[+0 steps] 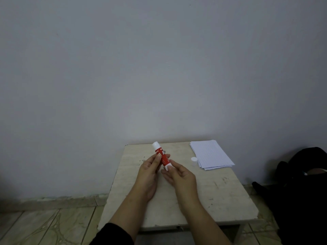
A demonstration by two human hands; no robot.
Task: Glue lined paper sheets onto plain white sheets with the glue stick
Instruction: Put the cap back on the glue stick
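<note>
Item 1, nearest: your two forearms reach in from the lower edge, the left one in a dark sleeve (113, 236) pushed back above the wrist.

Item 2: the tabletop (221, 195), pale, scuffed and stained, with a chipped near edge. It stands on a tiled floor (44, 225) and against a plain grey wall (141, 68).

Item 3: your left hand (150, 175), raised over the middle of the tabletop, fingers curled round the red barrel of the glue stick (161, 155), thumb on its near side.

Item 4: your right hand (178, 175), just beside the left, fingertips pinching the white base end of the same stick.

Item 5: the glue stick itself, held clear of the surface between both hands, tilted with its white top end pointing up and away to the left. The label lettering is too blurred to read. Your fingers hide part of the barrel.

Item 6: a small white cap (194, 159), standing alone on the tabletop to the right of your hands, just beside the paper.

Item 7: a stack of lined paper sheets (211, 154) at the far right corner, loosely squared, the edges fanned slightly. Whether plain sheets lie underneath cannot be told.

Item 8: a dark bag (300, 183) or bundle of cloth on the floor to the right, past the table edge.
</note>
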